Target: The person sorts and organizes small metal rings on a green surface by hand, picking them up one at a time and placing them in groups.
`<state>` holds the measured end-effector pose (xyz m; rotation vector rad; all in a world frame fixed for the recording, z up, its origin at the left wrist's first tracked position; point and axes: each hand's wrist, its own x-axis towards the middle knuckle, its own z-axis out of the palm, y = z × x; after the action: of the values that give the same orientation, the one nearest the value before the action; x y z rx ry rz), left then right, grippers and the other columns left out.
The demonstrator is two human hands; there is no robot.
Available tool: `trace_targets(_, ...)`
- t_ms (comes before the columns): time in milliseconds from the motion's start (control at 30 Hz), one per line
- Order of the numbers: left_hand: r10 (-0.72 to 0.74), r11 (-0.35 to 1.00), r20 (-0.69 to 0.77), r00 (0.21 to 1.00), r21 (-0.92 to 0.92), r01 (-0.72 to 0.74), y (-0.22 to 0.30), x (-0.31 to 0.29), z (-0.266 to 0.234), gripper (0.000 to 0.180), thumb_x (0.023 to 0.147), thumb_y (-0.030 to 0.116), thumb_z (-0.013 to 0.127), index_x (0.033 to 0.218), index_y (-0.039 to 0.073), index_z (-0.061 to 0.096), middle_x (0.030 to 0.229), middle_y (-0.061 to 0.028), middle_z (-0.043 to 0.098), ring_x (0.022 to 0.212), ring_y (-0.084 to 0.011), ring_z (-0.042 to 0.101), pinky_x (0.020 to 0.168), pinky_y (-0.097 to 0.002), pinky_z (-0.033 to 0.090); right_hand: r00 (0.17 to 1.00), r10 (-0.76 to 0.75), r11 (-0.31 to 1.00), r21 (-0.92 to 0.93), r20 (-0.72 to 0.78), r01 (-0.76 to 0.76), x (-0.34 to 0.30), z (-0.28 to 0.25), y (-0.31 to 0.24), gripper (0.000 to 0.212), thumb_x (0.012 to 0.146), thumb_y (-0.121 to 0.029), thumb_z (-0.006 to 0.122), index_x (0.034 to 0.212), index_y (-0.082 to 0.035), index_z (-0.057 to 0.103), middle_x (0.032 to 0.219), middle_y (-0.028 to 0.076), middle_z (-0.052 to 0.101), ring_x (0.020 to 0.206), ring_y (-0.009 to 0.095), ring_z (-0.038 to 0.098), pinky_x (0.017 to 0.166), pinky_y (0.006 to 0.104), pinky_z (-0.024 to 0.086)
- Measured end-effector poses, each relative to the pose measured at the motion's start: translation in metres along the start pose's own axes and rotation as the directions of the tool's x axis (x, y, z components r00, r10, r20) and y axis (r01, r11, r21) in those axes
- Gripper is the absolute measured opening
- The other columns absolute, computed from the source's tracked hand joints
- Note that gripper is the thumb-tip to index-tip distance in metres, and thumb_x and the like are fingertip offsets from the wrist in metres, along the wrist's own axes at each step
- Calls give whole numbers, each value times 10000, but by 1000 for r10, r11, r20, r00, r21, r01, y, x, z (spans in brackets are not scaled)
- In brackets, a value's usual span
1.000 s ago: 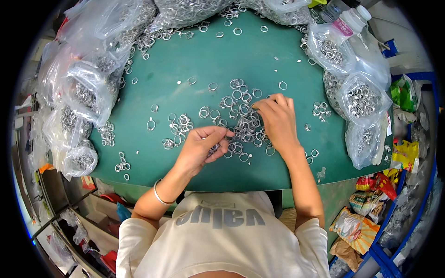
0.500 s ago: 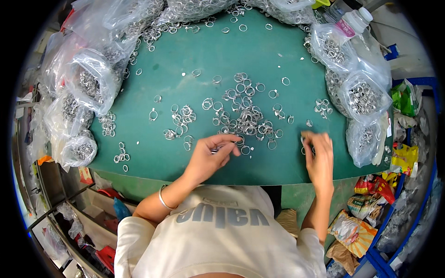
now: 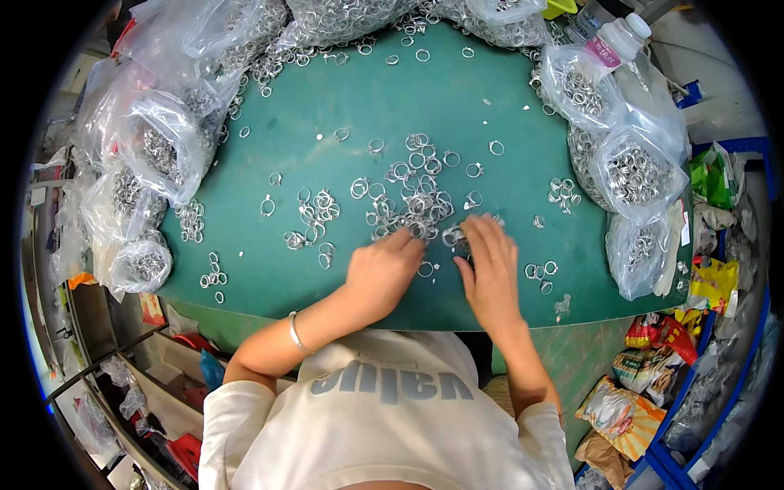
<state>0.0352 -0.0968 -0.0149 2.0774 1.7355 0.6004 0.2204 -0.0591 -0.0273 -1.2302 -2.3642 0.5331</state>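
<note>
A heap of silver rings (image 3: 420,196) lies on the green tabletop (image 3: 327,90) in front of me. My left hand (image 3: 382,273), with a bangle at its wrist, is curled closed at the near edge of the heap. Its fingertips touch rings there, and the back of the hand hides the palm. To the right of the heap, my right hand (image 3: 492,273) is open, thumb apart from the fingers, its fingertips over a few rings (image 3: 454,237); these fingers are slightly blurred. A small group of rings (image 3: 541,275) lies to the right of that hand.
Clear plastic bags full of rings (image 3: 159,155) line the table's left side; more bags (image 3: 637,175) line the right and far edges. Smaller ring clusters (image 3: 189,220) lie about the table. A white bottle (image 3: 622,37) stands at the far right. Beside the table is a blue rack (image 3: 739,359).
My right hand has moved left from the right-hand ring group to the heap, leaving rings behind there. My left hand has turned palm-down and moved slightly right.
</note>
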Motion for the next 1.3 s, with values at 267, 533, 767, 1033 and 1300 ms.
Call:
trace_targets(267, -316, 945, -95, 944, -123, 304, -25, -10, -21, 145, 814, 91, 646, 937, 44, 585, 775, -124, 622, 591, -307, 607, 520, -383, 468, 997, -24, 858, 510, -78, 60, 34, 25, -21, 386, 726, 86, 576, 1102, 3, 601, 1131, 158, 560, 1085, 330, 536, 905, 397, 441)
trace_targets(533, -184, 983, -15, 983, 14, 184, -13, -2, -21, 293, 821, 130, 663, 1105, 93, 604, 808, -109, 614, 619, -298, 615, 537, -390, 481, 985, -174, 977, 129, 13, 171, 57, 15, -15, 405, 694, -71, 736, 1082, -61, 619, 1321, 114, 446, 1134, 345, 460, 942, 423, 395)
trace_targets(767, -267, 955, -81, 960, 111, 275, -45, -12, -41, 210, 827, 141, 649, 1030, 90, 639, 827, -97, 621, 634, -299, 626, 549, -393, 487, 996, 78, 909, 409, 35, -85, 53, 8, 3, 249, 764, 65, 648, 997, -8, 600, 1020, 95, 565, 767, 172, 601, 610, 277, 491)
trace_targets(1033, -214, 976, -103, 971, 25, 217, -33, -4, -34, 256, 829, 136, 646, 1081, 91, 630, 808, -97, 607, 624, -279, 616, 545, -380, 487, 876, 472, 589, 705, 98, -396, 59, -8, 28, 240, 846, 35, 590, 1078, -25, 603, 828, 33, 591, 612, 79, 552, 486, 218, 404)
trace_targets(1300, -15, 997, 152, 988, -68, 25, -36, 0, -31, 189, 830, 169, 646, 982, 59, 626, 794, -91, 602, 640, -298, 609, 539, -397, 477, 992, -4, 973, 228, -127, 33, 82, -6, -5, 373, 732, 34, 651, 1093, -44, 602, 955, 79, 609, 904, 267, 553, 749, 377, 440)
